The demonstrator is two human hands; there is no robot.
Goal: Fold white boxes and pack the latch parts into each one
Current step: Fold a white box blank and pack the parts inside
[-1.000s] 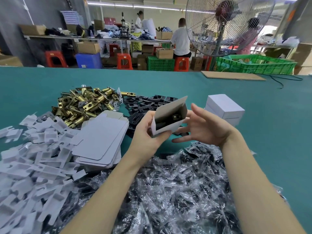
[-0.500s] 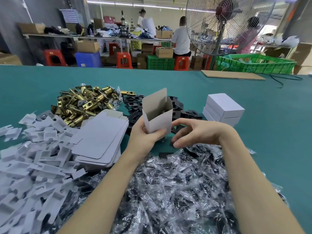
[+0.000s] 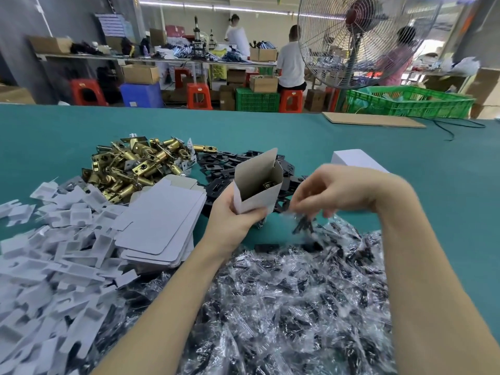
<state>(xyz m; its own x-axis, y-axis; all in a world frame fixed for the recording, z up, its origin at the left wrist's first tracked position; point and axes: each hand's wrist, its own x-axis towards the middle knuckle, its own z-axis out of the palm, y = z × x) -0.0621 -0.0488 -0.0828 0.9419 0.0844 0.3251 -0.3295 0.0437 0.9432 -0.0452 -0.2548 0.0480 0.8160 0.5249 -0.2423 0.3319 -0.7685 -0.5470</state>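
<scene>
My left hand (image 3: 232,220) grips a white box (image 3: 257,185) upright, its top flap open, with a brass latch showing inside. Just to its right, my right hand (image 3: 332,190) pinches a small clear packet of black screws (image 3: 303,224) above the heap of such packets (image 3: 284,299). Brass latches (image 3: 135,163) lie piled at the back left. Black plates (image 3: 221,166) lie behind the box. Flat white box blanks (image 3: 159,226) are stacked left of my left hand.
White card inserts (image 3: 48,255) cover the left of the green table (image 3: 405,163). Closed white boxes (image 3: 354,158) stand behind my right hand. A cardboard sheet (image 3: 373,121) lies at the far edge, with a standing fan (image 3: 359,39) and people working beyond.
My left hand has turned the box from tilted to upright. My right hand went down to the packet heap and has lifted one packet off it.
</scene>
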